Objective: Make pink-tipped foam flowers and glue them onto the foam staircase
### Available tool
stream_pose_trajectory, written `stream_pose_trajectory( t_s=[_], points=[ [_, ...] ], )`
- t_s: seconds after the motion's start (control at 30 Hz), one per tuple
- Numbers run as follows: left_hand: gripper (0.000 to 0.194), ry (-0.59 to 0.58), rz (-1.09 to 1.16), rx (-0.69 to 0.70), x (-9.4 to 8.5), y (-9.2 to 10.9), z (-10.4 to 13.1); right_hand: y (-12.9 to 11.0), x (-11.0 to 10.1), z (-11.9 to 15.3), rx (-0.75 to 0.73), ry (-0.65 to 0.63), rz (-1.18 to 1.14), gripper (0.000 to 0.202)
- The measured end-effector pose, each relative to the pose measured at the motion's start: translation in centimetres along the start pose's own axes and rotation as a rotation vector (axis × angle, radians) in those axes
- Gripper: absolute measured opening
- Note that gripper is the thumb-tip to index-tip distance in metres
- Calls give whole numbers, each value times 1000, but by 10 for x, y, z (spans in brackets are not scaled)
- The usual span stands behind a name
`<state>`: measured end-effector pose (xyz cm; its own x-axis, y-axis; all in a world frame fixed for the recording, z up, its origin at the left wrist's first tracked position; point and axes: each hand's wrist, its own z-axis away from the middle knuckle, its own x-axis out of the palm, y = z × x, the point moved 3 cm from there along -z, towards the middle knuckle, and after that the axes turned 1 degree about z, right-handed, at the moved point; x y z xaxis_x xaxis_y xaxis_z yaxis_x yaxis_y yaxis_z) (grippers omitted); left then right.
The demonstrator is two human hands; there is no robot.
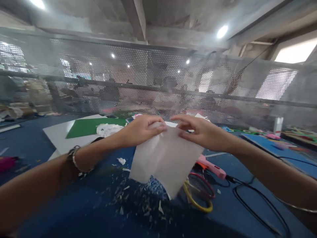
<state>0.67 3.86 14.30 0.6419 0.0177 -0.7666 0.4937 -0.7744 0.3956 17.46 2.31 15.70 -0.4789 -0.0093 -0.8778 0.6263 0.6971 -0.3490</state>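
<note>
Head view: white sheet (170, 155) held up over the blue counter (74, 215), used as reference here. Left hand (142, 129) has thumb and fingers pinched on its top edge, left part. Right hand (205, 132) is at its top right corner, thumb against it, index finger spread away; can't tell if it grips. Scissors (208, 209), red and yellow handles, just right of its lower edge; pink glue gun (214, 168) right of it. Paper scraps (160, 207) below it, green sheet (84, 128) left.
</note>
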Motion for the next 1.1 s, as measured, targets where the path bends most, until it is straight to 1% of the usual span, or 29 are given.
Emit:
stream_pose_trajectory(
  t_s=[0.07, 0.17, 0.27, 0.37, 0.43, 0.5, 0.57, 0.67, 0.8, 0.87, 1.0, 1.1],
  points=[
    [31, -52, -8, -43, -2, -4, 9, 1, 6, 3, 25, -47, 111, 20],
    [28, -123, -57, -81, -2, -7, 18, -2, 16, 6, 18, -49, 154, 21],
    [25, -131, -164, -36, 3, -3, 24, -7, 27, 7, 18, -35, 187, 21],
    [33, -147, -212, 35, 14, 5, 28, -14, 34, 8, 12, -26, 206, 19],
    [35, -162, -248, 96, 22, 10, 29, -18, 35, 9, -14, 2, 208, 17],
    [36, -139, -265, 148, 28, 14, 30, -21, 35, 11, -45, 32, 213, 17],
    [36, -98, -237, 171, 30, 16, 31, -23, 34, 14, -80, 36, 217, 21],
    [35, -95, -187, 182, 31, 18, 34, -25, 36, 20, -128, 7, 235, 23],
    [32, -187, -210, 190, 32, 19, 34, -26, 42, 25, -156, -16, 342, 18],
    [32, -200, -195, 192, 30, 21, 32, -27, 43, 25, -159, -30, 393, 22],
    [30, -129, -68, 220, 20, 29, 29, -37, 33, 26, -199, 11, 399, 29],
    [30, -105, 49, 285, 13, 40, 29, -51, 23, 30, -309, 63, 320, 27]
  ],
)
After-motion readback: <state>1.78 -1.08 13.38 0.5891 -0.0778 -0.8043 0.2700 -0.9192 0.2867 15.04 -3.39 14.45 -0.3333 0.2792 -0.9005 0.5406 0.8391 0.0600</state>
